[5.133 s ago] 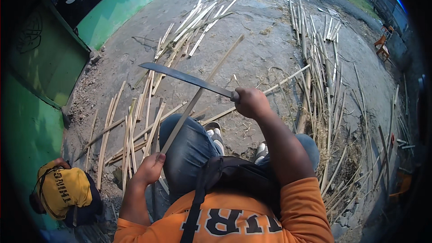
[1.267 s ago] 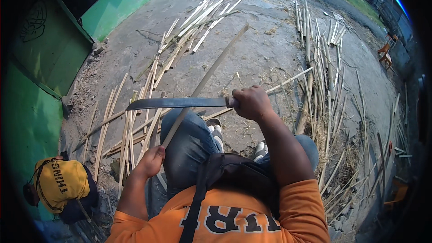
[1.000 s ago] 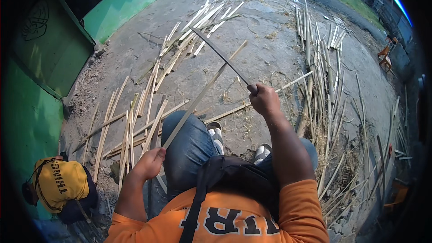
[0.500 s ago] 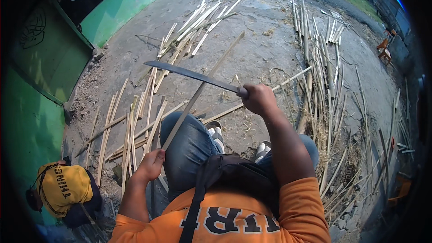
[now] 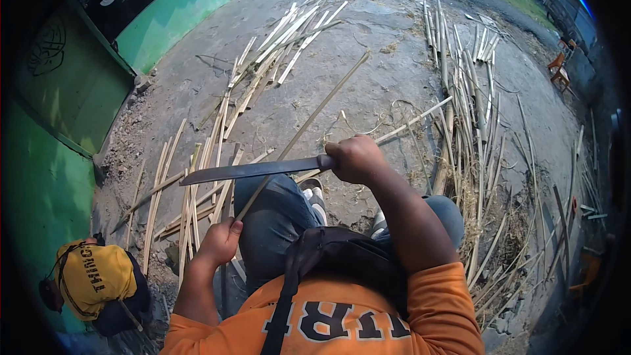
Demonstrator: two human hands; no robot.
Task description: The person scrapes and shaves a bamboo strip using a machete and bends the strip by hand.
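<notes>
My left hand [image 5: 221, 243] is closed around the near end of a long, thin bamboo strip [image 5: 316, 116], which slants up and away to the right past my left knee. In my right hand [image 5: 358, 159] is the handle of a machete [image 5: 246, 170]. Its long dark blade points left and lies across the strip, above my left knee; whether the edge touches the strip I cannot tell. My right fingers wrap fully round the handle.
Split bamboo strips [image 5: 289, 43] lie ahead, with more strips [image 5: 190, 200] at my left. A long pile of bamboo poles [image 5: 476, 98] runs along the right. At lower left a person in a yellow shirt [image 5: 98, 279] sits near the green wall [image 5: 46, 204]. Orange chairs [image 5: 560, 72] stand far right.
The machete has come down along the strip toward my left hand, and its blade is now more level. The strip has turned a little in my left hand, which stays in place.
</notes>
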